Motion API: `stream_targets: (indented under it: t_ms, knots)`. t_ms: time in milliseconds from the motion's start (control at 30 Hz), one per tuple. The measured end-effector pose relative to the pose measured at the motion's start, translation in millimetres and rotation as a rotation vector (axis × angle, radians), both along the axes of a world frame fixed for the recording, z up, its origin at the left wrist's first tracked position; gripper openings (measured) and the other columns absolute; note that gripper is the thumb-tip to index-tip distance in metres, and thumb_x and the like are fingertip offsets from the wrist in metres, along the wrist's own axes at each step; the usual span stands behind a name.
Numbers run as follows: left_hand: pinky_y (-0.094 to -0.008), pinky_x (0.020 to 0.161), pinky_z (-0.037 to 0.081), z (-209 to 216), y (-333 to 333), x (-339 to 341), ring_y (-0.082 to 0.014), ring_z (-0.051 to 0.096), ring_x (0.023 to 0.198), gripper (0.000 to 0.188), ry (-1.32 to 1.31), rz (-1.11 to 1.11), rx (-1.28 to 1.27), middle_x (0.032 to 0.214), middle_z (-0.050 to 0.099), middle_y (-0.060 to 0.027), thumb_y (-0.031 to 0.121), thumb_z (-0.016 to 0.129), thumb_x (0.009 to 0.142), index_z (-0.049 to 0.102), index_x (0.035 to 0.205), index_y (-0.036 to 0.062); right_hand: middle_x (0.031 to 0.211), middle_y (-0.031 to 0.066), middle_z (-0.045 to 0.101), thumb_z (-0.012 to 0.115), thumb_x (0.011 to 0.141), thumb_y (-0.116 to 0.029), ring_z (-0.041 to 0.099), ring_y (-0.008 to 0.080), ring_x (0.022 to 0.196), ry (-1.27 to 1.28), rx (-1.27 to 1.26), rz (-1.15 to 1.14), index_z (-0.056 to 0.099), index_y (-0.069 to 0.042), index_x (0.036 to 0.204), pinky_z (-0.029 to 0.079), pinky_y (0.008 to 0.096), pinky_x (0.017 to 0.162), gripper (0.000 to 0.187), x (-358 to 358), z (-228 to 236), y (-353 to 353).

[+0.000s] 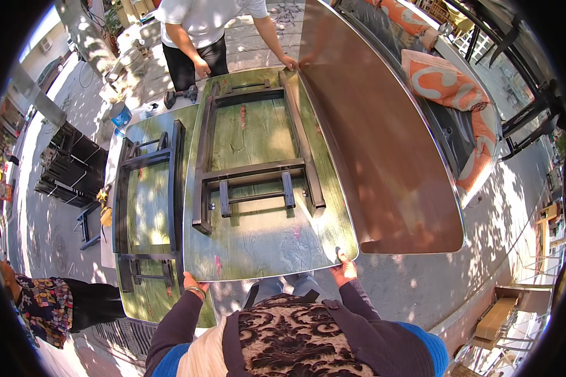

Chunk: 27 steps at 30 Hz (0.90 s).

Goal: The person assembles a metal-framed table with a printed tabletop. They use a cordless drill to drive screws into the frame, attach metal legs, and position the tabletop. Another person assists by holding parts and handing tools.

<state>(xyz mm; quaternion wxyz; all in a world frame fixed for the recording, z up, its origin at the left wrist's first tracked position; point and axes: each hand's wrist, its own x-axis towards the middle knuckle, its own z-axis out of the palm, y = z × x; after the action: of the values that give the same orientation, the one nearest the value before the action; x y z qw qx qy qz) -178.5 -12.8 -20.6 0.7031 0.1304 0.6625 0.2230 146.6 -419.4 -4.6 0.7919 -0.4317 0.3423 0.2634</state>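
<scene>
A large green wood-look tabletop (264,248) lies underside up in front of me, with a dark metal leg frame (251,171) folded flat on it. My left hand (195,286) is closed on its near left corner. At the near right corner, my right hand (343,271) grips the edge with the thumb on top and the fingers hidden below. Across from me, a person in a white shirt (210,24) has one hand (288,61) on the far right corner. Their other hand (201,68) hangs near the far left corner.
A similar tabletop (148,220) with its own leg frame lies at the left, partly under mine. A tall brown panel (390,169) stands close on the right, beside a sofa with orange cushions (443,78). Dark stacked frames (72,164) and another person (63,305) are farther left.
</scene>
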Motion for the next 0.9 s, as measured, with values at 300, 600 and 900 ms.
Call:
stream_targets:
  t_ms: [300, 600, 900]
  knots:
    - [-0.0557, 0.089, 0.047, -12, 19, -14, -0.0356, 0.056, 0.108, 0.062, -0.009, -0.011, -0.058, 0.122, 0.056, -0.0132, 0.059, 0.038, 0.092, 0.047, 0.127, 0.0094, 0.095, 0.0041, 0.065, 0.070, 0.081, -0.016, 0.065, 0.0219, 0.079, -0.159, -0.097, 0.100, 0.059, -0.011, 0.109, 0.054, 0.0433, 0.064, 0.031, -13, 62, 18]
    - [-0.0521, 0.089, 0.048, -15, 8, -4, -0.0337, 0.057, 0.107, 0.057, -0.049, 0.051, -0.160, 0.119, 0.058, -0.0119, 0.056, 0.036, 0.094, 0.050, 0.123, 0.0084, 0.091, 0.0041, 0.067, 0.065, 0.084, -0.011, 0.064, 0.0141, 0.070, -0.369, -0.150, 0.137, 0.063, -0.007, 0.104, 0.054, 0.0294, 0.054, 0.020, -4, 118, 26]
    - [-0.0434, 0.088, 0.049, -67, -80, 63, -0.0294, 0.061, 0.100, 0.038, -0.180, 0.085, -0.474, 0.112, 0.064, -0.0075, 0.034, 0.038, 0.094, 0.059, 0.113, 0.0077, 0.112, 0.0072, 0.062, 0.066, 0.084, -0.010, 0.058, 0.0152, 0.098, -0.873, -0.339, 0.089, 0.057, 0.000, 0.115, 0.044, 0.0305, 0.089, 0.034, 25, 226, 9]
